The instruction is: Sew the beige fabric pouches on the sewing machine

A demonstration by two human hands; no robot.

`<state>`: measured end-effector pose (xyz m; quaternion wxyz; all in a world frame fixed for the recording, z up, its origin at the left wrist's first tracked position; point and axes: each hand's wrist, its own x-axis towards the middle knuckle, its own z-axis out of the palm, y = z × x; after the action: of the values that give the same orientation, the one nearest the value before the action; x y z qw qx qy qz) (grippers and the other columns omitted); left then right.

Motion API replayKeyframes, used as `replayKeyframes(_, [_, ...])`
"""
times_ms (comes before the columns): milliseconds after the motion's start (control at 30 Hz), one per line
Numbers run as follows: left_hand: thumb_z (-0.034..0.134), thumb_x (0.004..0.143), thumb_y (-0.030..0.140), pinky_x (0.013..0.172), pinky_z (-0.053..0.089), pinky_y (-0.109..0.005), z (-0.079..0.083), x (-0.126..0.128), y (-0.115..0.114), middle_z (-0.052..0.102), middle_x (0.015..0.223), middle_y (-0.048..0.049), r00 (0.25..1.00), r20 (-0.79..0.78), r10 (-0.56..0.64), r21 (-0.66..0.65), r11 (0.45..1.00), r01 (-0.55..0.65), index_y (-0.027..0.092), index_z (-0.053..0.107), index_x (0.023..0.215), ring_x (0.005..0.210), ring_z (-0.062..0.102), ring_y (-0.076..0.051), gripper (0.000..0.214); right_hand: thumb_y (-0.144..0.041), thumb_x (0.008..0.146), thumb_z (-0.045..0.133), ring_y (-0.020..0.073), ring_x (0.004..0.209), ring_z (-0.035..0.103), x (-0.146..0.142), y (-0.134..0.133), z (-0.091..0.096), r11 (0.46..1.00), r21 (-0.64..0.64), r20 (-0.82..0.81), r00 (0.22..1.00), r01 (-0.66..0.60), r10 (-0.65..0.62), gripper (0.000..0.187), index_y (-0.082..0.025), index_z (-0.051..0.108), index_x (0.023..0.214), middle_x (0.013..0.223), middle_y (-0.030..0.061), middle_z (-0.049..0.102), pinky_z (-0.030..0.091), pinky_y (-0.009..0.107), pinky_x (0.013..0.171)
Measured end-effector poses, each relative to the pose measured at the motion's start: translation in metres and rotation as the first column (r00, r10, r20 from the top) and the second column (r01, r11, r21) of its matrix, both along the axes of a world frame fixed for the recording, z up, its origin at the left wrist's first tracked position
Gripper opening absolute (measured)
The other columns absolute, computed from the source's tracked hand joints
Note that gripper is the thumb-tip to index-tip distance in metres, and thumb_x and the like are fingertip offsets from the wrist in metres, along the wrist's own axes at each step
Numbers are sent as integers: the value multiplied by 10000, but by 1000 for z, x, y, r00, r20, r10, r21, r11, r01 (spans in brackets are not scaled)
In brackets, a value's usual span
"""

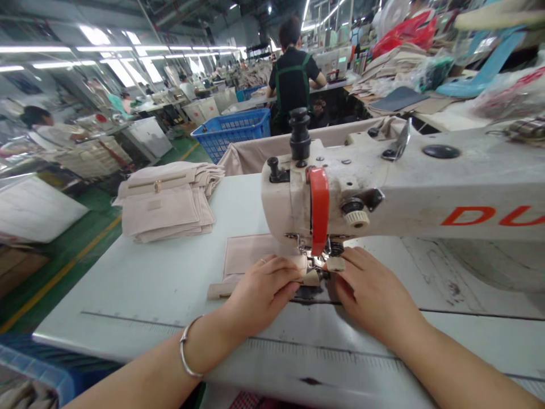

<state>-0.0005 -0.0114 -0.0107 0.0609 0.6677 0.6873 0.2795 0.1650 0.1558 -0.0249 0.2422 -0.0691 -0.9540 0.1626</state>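
My left hand [260, 292] lies on a beige fabric piece [247, 254] at the needle of a white sewing machine [383, 182], fingers pressed together on the cloth's folded edge. My right hand [370, 289] rests just right of the presser foot [317, 262], its fingertips pinching a small beige strip of the same fabric. A silver bangle sits on my left wrist. The needle area is partly hidden by a red guard [319, 210].
A stack of folded beige pieces [168, 201] lies at the table's far left. A blue crate [234, 133] stands beyond the table. A person in black [293, 74] sits with their back to me. More fabric piles [395, 68] sit at the far right.
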Motion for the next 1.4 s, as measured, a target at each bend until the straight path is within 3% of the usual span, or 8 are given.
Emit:
replayKeyframes(300, [576,942,153,936,528,-312,0,-5,-2,704,1102,-47,995,95,24,119,992,-36,197,676,1140,1018,647,-162,226,-86,810,538,253,810,489,0,-3,5,993,100,81,994,61,-69,132,-185,585,738,781,71,567,420,394,769])
replayKeyframes(467, [610,920,141,905,545,-276,6,-7,0,719,1058,-29,975,202,87,85,991,-106,208,701,1074,999,661,-150,191,-135,852,584,235,876,516,-3,-9,4,998,-37,5,999,-45,45,85,-186,651,850,890,62,624,426,377,806])
replayKeyframes(533, [607,924,144,926,537,-289,5,-7,-1,713,1083,-31,987,146,61,90,993,-75,208,689,1091,1017,657,-153,197,-168,877,618,219,858,533,-7,-10,2,994,-45,10,995,-96,96,66,-201,674,886,896,42,648,429,366,792])
replayKeyframes(667, [552,951,128,994,504,-318,2,-5,-4,682,1186,-49,996,-86,-24,101,994,32,187,625,1192,1096,625,-160,259,-133,877,630,216,824,549,-11,-10,-1,973,131,79,981,-188,179,105,-190,669,797,837,29,664,416,374,742])
replayKeyframes(800, [498,978,136,972,509,-315,2,-3,-5,688,1167,-60,960,-269,-73,83,992,98,159,590,1210,1092,624,-164,251,-132,843,660,251,898,537,-4,-12,0,948,233,152,971,-217,185,81,-168,683,912,945,50,660,421,409,770])
replayKeyframes(1133, [462,961,103,847,546,-388,6,-1,-3,670,1106,-98,852,-500,-152,-31,987,158,93,593,1169,942,611,-222,246,-105,831,671,221,812,542,-3,-9,-2,971,149,18,982,-187,187,80,-152,651,769,847,36,628,455,419,834])
replayKeyframes(1267, [436,974,122,897,534,-413,9,2,-7,649,1155,-128,807,-566,-167,-22,982,188,58,560,1227,1003,595,-254,289,-90,858,608,222,830,542,-1,-8,-1,975,117,-18,982,-186,190,115,-149,637,764,860,47,626,457,405,833])
replayKeyframes(1400, [409,962,109,978,504,-386,5,3,-11,626,1216,-107,816,-543,-199,-145,979,143,81,524,1286,1091,578,-245,345,-119,875,554,224,828,522,1,-10,2,988,1,68,985,-157,156,121,-176,611,785,858,30,611,446,408,805])
